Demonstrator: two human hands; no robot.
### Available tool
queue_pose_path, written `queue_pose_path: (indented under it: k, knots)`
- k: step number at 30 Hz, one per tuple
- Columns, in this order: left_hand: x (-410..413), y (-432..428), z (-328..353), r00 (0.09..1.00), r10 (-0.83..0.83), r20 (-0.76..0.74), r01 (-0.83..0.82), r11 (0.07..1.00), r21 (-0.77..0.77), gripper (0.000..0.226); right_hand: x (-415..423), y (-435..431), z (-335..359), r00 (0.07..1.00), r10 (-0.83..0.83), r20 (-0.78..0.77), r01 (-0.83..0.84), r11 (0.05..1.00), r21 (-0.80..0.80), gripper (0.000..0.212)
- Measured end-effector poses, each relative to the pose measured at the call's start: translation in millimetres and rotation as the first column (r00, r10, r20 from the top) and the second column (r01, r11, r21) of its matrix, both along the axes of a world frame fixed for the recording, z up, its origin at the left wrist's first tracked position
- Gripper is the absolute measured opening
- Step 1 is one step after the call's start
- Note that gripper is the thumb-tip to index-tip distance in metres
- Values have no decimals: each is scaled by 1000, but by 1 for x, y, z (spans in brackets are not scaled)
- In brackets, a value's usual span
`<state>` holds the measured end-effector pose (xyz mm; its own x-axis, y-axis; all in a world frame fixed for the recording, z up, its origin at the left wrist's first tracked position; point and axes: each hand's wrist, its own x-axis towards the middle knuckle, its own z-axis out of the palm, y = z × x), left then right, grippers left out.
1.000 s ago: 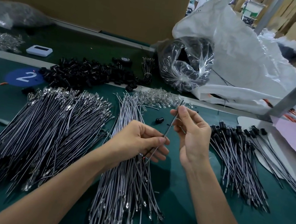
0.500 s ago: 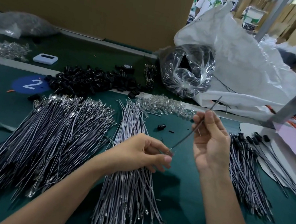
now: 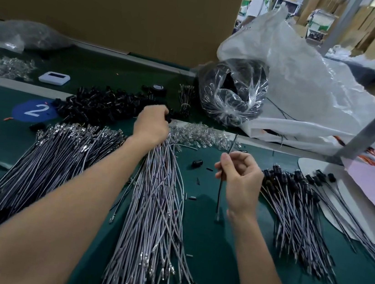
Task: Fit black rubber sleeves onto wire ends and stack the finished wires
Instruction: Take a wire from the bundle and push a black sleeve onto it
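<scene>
right hand [image 3: 241, 175] pinches single wire [image 3: 219, 193] near-upright, mid-table, between loose wire bundle [image 3: 157, 197] and finished stack [image 3: 293, 203] at right. left hand [image 3: 153, 123] reaches far, at right edge of sleeve pile [image 3: 101, 104] — fingertips hidden behind knuckles, cannot tell if sleeve is pinched. risks: grabbing two sleeves or none; wrist dragging bundle tips out of line; wire slipping in light pinch. wire's far tip blurred — terminal hard to make out.
</scene>
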<state>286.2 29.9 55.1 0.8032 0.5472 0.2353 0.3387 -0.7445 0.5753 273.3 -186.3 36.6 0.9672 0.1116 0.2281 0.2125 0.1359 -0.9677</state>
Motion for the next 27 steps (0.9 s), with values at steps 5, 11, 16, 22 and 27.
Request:
queue_pose_path:
  k: [5, 11, 16, 22, 27]
  knots:
    - [33, 12, -1, 976, -57, -210, 92, 983, 160, 27, 0, 3, -8, 991, -31, 130, 47, 992, -116, 9]
    - [35, 21, -9, 985, -86, -151, 116, 972, 204, 24, 0, 3, -8, 990, -24, 138, 41, 992, -116, 10]
    - [13, 10, 12, 986, -53, 156, 42, 997, 69, 27, 0, 5, -7, 987, -6, 158, 33, 986, -164, 15]
    - [-60, -45, 19, 929, -74, 363, 230, 883, -408, 24, -2, 7, -6, 980, 35, 194, 7, 977, -211, 24]
    - [-93, -61, -3, 899, -67, 432, 345, 715, -608, 16, -5, 7, -2, 961, 92, 261, -10, 954, -298, 28]
